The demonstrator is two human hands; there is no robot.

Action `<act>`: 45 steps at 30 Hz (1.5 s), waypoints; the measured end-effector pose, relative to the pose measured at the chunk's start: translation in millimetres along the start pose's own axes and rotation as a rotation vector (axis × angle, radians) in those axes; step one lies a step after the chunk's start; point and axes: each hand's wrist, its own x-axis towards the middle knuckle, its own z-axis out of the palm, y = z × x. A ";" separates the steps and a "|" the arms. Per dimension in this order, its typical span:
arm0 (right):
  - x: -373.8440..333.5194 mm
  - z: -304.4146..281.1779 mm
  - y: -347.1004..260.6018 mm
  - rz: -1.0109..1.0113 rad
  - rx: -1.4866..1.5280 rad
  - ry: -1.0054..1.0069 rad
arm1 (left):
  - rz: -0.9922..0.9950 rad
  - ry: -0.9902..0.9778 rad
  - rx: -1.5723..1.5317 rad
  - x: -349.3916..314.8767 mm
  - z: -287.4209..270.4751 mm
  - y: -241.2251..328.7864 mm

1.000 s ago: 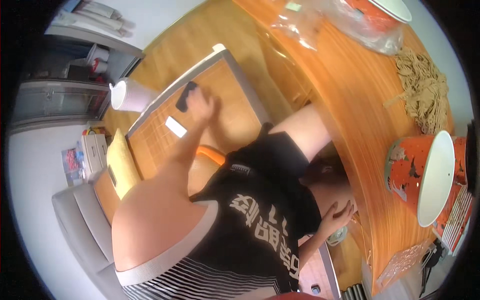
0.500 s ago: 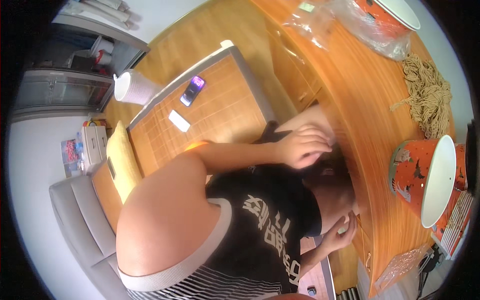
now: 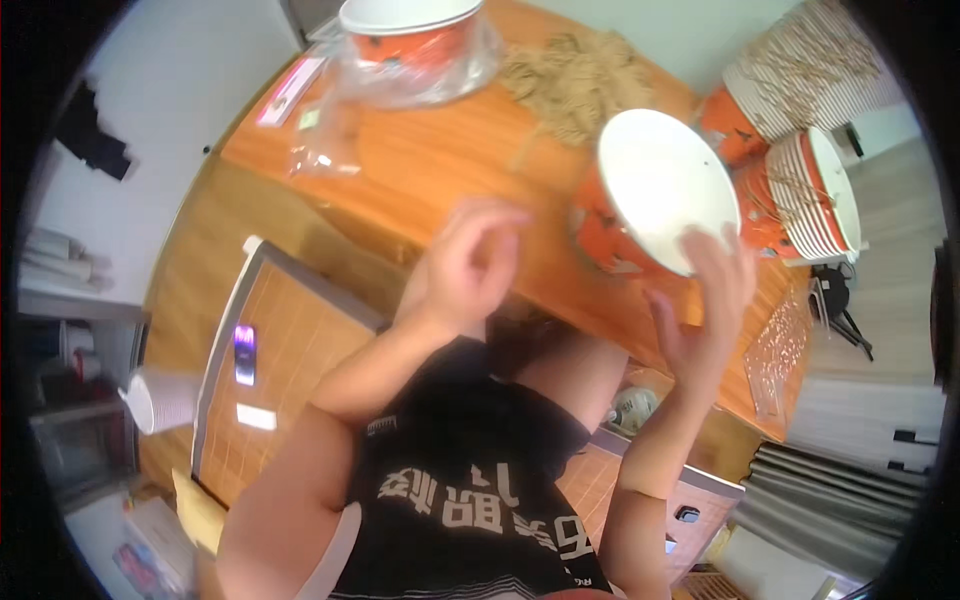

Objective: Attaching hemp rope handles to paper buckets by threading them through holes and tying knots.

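A round orange bucket (image 3: 660, 175) with a white inside and dark printed figures stands tilted toward me on the wooden table, a small hole near its rim. Over its near right rim reaches my right hand (image 3: 708, 300), fingers and thumb apart; whether the fingertips touch the bucket I cannot tell. My left hand (image 3: 472, 262) hovers by the table's front edge, left of the bucket, loosely curled with a gap between thumb and fingers and nothing visible in it. Motion blurs both hands. Beyond the bucket lies a tangled heap of tan cord (image 3: 580, 85).
Stacked orange buckets with cords (image 3: 800, 195) stand at the right, before a taller stack (image 3: 790, 75). Plastic-wrapped buckets (image 3: 415, 50) sit at the back left of the table (image 3: 400, 160). Clear plastic (image 3: 775, 350) lies near its right edge. A phone (image 3: 245, 353) rests on the bed mat.
The view has swung right toward the table. Both hands have risen from my lap area; the right now reaches over the bucket's rim, the left is near the table edge.
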 end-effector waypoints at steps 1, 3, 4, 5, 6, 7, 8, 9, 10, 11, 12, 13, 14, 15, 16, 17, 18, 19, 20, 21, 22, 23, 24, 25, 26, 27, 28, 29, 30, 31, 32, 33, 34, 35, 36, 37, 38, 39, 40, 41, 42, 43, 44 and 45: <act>0.5 2.9 2.1 -0.008 -0.006 -0.054 | -0.164 -0.023 -0.070 2.1 1.2 0.2; -4.9 0.6 -0.6 0.057 0.008 -0.001 | -0.300 0.013 -0.186 9.9 2.6 -9.6; -12.6 -5.4 0.9 0.063 0.040 0.002 | -0.382 0.009 -0.251 12.7 -1.7 -13.1; -20.6 -11.3 0.6 0.069 0.073 0.004 | -0.431 0.006 -0.325 15.9 -5.6 -16.1; -26.4 -20.4 -3.5 0.104 0.069 0.019 | -0.481 -0.006 -0.402 21.1 -8.3 -17.8; -32.6 -29.1 -5.0 0.113 0.064 0.023 | -0.494 -0.033 -0.365 24.9 -13.1 -20.9; -38.9 -38.0 -3.8 0.096 0.060 0.004 | -0.465 -0.046 -0.306 33.7 -15.7 -24.6; -44.3 -45.1 -1.7 0.081 0.058 -0.012 | -0.435 -0.061 -0.245 48.1 -17.6 -25.3; -49.7 -49.4 0.5 0.067 0.037 -0.008 | -0.408 -0.081 -0.161 61.8 -16.3 -29.1; -52.9 -51.4 -0.5 0.079 0.029 -0.007 | -0.356 -0.110 -0.095 78.0 -12.2 -31.1; -54.4 -51.3 0.0 0.082 0.038 -0.013 | -0.299 -0.137 -0.025 97.0 -8.5 -32.2; -55.2 -51.7 0.7 0.086 0.043 -0.021 | -0.239 -0.135 0.009 115.7 -1.8 -31.6; -55.7 -50.0 1.9 0.096 0.034 -0.014 | -0.233 -0.147 0.002 134.1 6.6 -30.9; -56.0 -47.0 3.2 0.099 0.030 0.002 | -0.142 -0.194 0.110 151.9 16.6 -30.4; -54.9 -44.6 4.4 0.097 0.029 0.019 | -0.048 -0.234 0.219 167.7 25.0 -32.1; -53.8 -41.8 7.5 0.102 0.020 0.027 | -0.038 -0.240 0.212 182.8 35.3 -38.7; -53.3 -36.2 13.2 0.100 0.034 0.067 | 0.043 -0.292 0.187 197.5 47.0 -48.5; -51.2 -32.1 17.9 0.092 0.047 0.108 | 0.125 -0.340 0.162 211.5 56.0 -54.1; -49.7 -30.0 22.5 0.092 0.060 0.115 | 0.209 -0.363 0.193 221.9 63.4 -59.7; -49.3 -29.6 27.7 0.095 0.050 0.116 | 0.213 -0.365 0.183 227.3 71.7 -60.7; -48.7 -29.1 32.5 0.102 0.063 0.137 | 0.290 -0.346 0.177 231.4 79.0 -62.3; -49.1 -29.1 36.8 0.108 0.078 0.157 | 0.365 -0.324 0.172 233.3 85.8 -64.6; -55.4 -31.3 42.1 0.124 0.061 0.153 | 0.372 -0.319 0.156 225.6 97.6 -63.1; -59.5 -33.8 46.4 0.148 0.060 0.161 | 0.380 -0.306 0.155 215.8 100.2 -57.7; -62.3 -34.6 49.9 0.172 0.060 0.168 | 0.354 -0.289 0.150 201.3 105.9 -62.6; -64.5 -34.8 52.6 0.180 0.054 0.161 | 0.454 -0.371 0.227 192.1 106.9 -65.8; -65.9 -34.3 55.6 0.153 0.028 0.189 | 0.554 -0.453 0.303 183.8 107.2 -68.4; -67.8 -33.1 57.8 0.125 0.003 0.216 | 0.536 -0.545 0.241 173.5 109.0 -71.8; -67.6 -29.4 59.2 0.129 -0.004 0.213 | 0.536 -0.546 0.234 167.3 110.8 -75.0; -67.5 -23.5 58.7 0.105 -0.005 0.312 | 0.477 -0.633 0.237 161.8 112.2 -78.2; -69.3 -18.5 60.7 0.081 -0.006 0.410 | 0.418 -0.721 0.241 157.4 114.9 -80.9; -76.6 -15.7 66.8 0.048 -0.021 0.419 | 0.435 -0.692 0.263 153.8 115.8 -77.1; -85.0 -7.1 73.0 0.055 -0.029 0.421 | 0.440 -0.699 0.255 152.0 120.3 -76.4; -94.0 2.4 79.7 0.121 0.102 0.561 | 0.444 -0.671 0.288 150.5 125.0 -75.4; -93.9 9.1 79.2 0.190 0.239 0.702 | 0.445 -0.647 0.325 148.5 127.6 -75.3; -93.5 18.0 76.7 0.319 0.377 0.755 | 0.447 -0.658 0.321 146.7 131.5 -74.8; -93.1 18.0 74.6 0.425 0.479 0.833 | 0.381 -0.636 0.370 144.5 136.1 -73.7; -87.8 14.9 71.7 0.528 0.584 0.911 | 0.316 -0.611 0.420 143.6 140.0 -73.3; -88.0 14.0 74.2 0.476 0.625 0.954 | 0.320 -0.616 0.416 142.3 144.0 -73.9; -89.1 13.0 75.0 0.478 0.618 0.957 | 0.263 -0.638 0.480 140.4 148.3 -75.3; -88.9 13.1 78.1 0.554 0.661 0.993 | 0.212 -0.655 0.552 141.3 152.7 -75.0; -89.0 12.8 80.9 0.629 0.705 1.027 | 0.220 -0.653 0.553 141.1 156.7 -74.5; -89.9 12.5 83.4 0.623 0.705 1.033 | 0.192 -0.661 0.571 140.4 160.3 -74.0; -92.8 11.9 83.6 0.664 0.754 1.008 | 0.157 -0.670 0.582 136.7 162.6 -76.0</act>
